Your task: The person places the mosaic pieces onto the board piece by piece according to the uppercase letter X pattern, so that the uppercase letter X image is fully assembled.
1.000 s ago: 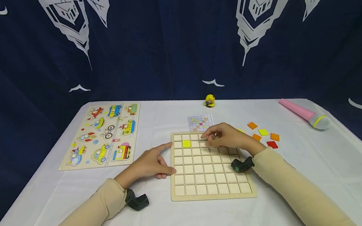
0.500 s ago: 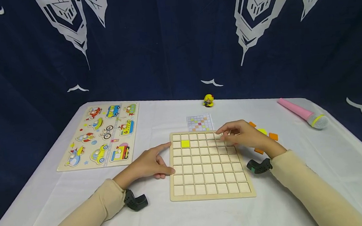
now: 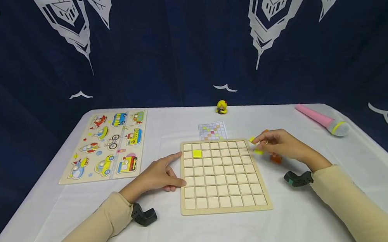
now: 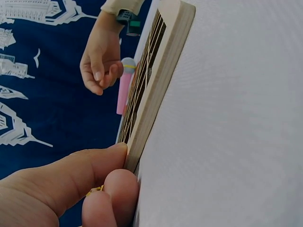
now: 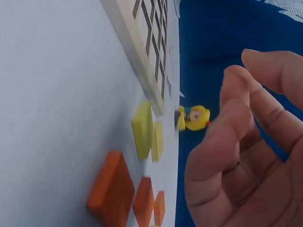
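While spread left fingers (image 3: 172, 158) touch it, pale wooden grid board (image 3: 220, 179), yellow tile (image 3: 196, 153) inset, right fingers (image 5: 215, 151) loosely parted.

No legible text or numbers.

Head view high, facing forward-down; wrist views close, low; all share board (image 3: 222, 179).

The right fingers (image 3: 267, 135) seem to partly hide orange tiles (image 3: 276, 160).
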The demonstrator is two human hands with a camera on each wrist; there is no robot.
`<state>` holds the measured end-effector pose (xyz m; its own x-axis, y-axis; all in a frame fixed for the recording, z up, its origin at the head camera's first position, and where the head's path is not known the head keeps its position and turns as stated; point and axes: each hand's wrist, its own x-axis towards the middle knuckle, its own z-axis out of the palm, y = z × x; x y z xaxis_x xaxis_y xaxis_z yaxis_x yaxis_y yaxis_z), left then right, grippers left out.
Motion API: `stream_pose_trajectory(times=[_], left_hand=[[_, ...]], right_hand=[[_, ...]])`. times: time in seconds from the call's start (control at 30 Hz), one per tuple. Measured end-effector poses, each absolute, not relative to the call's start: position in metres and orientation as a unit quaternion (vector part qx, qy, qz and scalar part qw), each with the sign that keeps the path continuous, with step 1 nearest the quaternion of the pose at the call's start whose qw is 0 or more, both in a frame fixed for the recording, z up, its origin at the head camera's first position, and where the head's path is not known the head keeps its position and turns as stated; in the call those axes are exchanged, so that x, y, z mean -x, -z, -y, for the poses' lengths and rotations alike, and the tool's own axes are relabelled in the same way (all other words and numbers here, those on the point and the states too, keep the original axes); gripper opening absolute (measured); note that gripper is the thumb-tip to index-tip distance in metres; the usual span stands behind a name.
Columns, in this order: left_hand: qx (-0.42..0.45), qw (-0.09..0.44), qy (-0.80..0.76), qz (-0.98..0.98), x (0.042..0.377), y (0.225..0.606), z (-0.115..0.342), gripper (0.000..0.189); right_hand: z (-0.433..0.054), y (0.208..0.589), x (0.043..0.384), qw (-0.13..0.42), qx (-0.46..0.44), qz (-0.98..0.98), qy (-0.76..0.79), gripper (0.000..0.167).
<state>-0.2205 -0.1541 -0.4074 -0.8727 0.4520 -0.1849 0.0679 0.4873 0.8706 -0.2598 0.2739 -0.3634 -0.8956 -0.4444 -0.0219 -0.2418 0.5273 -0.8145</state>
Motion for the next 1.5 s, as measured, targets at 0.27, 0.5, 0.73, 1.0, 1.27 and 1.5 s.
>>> stream_pose_trajectory(times=[0.27,0.5,0.73,1.0,1.27,1.5], left_hand=[[-0.154,0.204,-0.486,-0.836,0.221,0.409,0.155,0.102],[-0.156,0.204,-0.485,-0.836,0.222,0.409,0.153,0.103],[-0.157,0.199,-0.480,-0.840,0.221,0.409,0.154,0.103],[-0.150,0.201,-0.484,-0.839,0.218,0.408,0.156,0.103],[-0.155,0.196,-0.478,-0.842,0.218,0.407,0.155,0.102],[-0.159,0.196,-0.478,-0.841,0.220,0.407,0.155,0.102]], right_hand=[[-0.298,0.365,0.257,0.139,0.194,-0.870,0.432,0.029],[-0.317,0.369,0.259,0.133,0.183,-0.873,0.431,0.029],[-0.335,0.375,0.262,0.132,0.188,-0.866,0.444,0.022],[-0.342,0.381,0.267,0.154,0.216,-0.871,0.415,0.028],[-0.342,0.384,0.270,0.155,0.219,-0.877,0.399,0.033],[-0.341,0.386,0.269,0.154,0.233,-0.883,0.377,0.036]])
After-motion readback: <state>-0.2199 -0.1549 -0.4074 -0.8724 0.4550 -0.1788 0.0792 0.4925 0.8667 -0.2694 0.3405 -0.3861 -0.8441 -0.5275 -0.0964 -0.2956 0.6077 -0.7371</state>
